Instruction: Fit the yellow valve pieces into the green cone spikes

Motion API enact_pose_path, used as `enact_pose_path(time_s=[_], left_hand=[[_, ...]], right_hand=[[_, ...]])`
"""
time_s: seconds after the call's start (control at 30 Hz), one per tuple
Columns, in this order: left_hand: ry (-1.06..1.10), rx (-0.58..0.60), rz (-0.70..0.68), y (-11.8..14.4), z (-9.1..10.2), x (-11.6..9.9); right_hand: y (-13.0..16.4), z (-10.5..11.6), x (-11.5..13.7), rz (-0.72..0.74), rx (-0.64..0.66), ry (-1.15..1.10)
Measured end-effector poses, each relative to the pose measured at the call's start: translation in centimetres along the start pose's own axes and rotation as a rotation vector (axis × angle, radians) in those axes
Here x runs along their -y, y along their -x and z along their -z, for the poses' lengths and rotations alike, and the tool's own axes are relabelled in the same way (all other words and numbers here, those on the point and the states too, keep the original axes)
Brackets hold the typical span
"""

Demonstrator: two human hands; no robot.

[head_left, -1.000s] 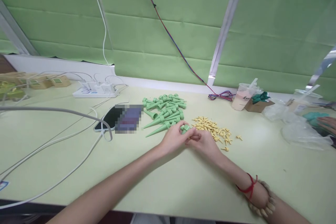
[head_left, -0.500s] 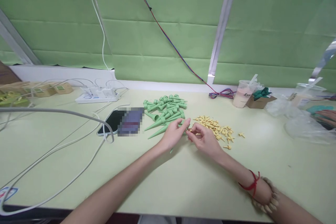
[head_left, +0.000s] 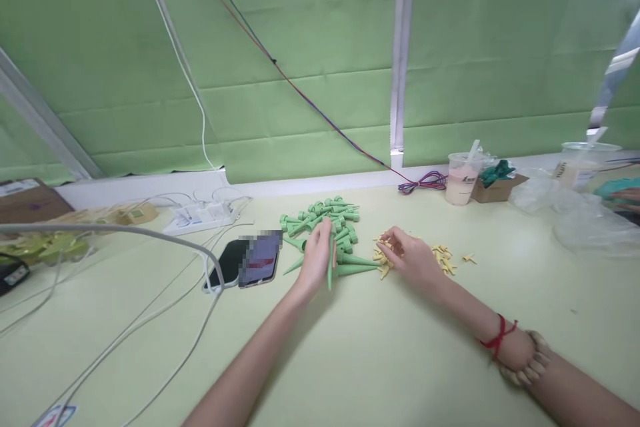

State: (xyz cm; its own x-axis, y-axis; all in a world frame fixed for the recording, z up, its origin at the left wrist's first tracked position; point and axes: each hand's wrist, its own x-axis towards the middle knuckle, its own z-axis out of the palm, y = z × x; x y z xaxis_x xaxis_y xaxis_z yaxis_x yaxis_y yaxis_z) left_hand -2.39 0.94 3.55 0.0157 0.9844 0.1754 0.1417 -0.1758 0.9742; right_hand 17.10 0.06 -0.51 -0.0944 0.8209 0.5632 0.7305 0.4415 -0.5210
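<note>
My left hand [head_left: 316,255] is closed around a green plastic spike [head_left: 330,273], its narrow tip pointing down toward me. Behind and beside that hand lies a pile of similar hollow green spikes [head_left: 345,217] with ridged caps; two of them point right, toward the yellow pieces. Over the heap of small yellow stemmed plastic pieces [head_left: 384,269], my right hand [head_left: 413,259] is lowered, thumb and forefinger curved and slightly apart at the near left of the heap. The hand covers the middle of the heap, and no piece shows clearly in its fingers.
Two phones [head_left: 265,273] lie left of the spikes, by loose white cables [head_left: 215,280] and a power strip [head_left: 200,215]. Farther right stand a pink drink cup [head_left: 460,183], a small cardboard box [head_left: 495,191] and plastic bags [head_left: 585,220]. Another person's hand [head_left: 627,195] shows at the right edge.
My hands were together and have parted. The right has moved right onto the yellow heap, while the left now holds the spike upright beside the green pile. The view has shifted slightly.
</note>
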Motion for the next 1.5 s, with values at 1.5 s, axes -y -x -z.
enact_pose_path(time_s=[1.5], left_hand=[[-1.132, 0.044, -0.369, 0.3, -0.1, 4.4]], right_hand=[[-1.0, 2.7, -3.0, 0.295, 0.373, 0.081]])
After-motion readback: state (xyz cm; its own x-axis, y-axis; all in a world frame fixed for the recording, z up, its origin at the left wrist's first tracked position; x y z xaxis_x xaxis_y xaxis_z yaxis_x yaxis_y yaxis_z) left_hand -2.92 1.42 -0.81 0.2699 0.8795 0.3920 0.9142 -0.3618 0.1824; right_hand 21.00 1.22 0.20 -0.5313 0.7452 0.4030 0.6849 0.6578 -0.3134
